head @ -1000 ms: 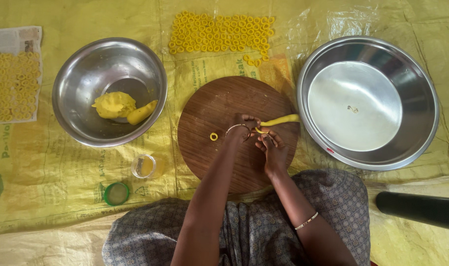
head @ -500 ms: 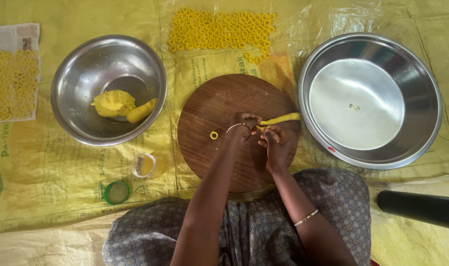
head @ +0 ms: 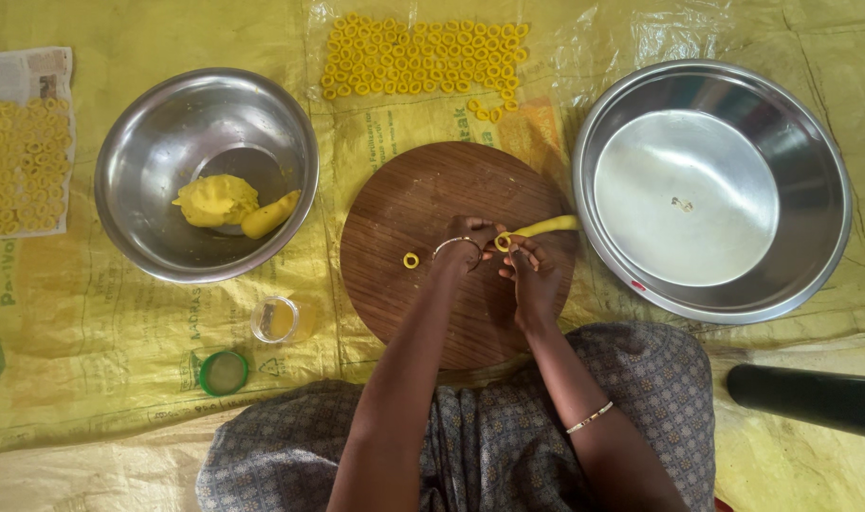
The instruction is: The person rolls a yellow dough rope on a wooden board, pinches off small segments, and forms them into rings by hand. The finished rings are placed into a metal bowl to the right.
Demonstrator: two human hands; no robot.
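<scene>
Both my hands meet over a round wooden board (head: 404, 204). My left hand (head: 466, 245) and my right hand (head: 532, 280) pinch the near end of a thin yellow dough rope (head: 546, 227), which is curled into a small loop between the fingertips. The rope's free end points right toward the big pan. One finished yellow dough ring (head: 411, 260) lies on the board just left of my left hand.
A steel bowl (head: 148, 142) at left holds yellow dough lumps (head: 216, 199). A wide steel pan (head: 812, 190) sits at right. Several dough rings (head: 423, 59) lie in rows on the yellow sheet beyond the board, more on paper (head: 20, 171) far left. A small glass jar (head: 275, 319) and green lid (head: 224, 373) lie near my knee. A dark cylinder (head: 812, 398) lies at lower right.
My fingers have shifted slightly at the rope's end, curling it into a loop. The rope, ring and bowls stay where they were.
</scene>
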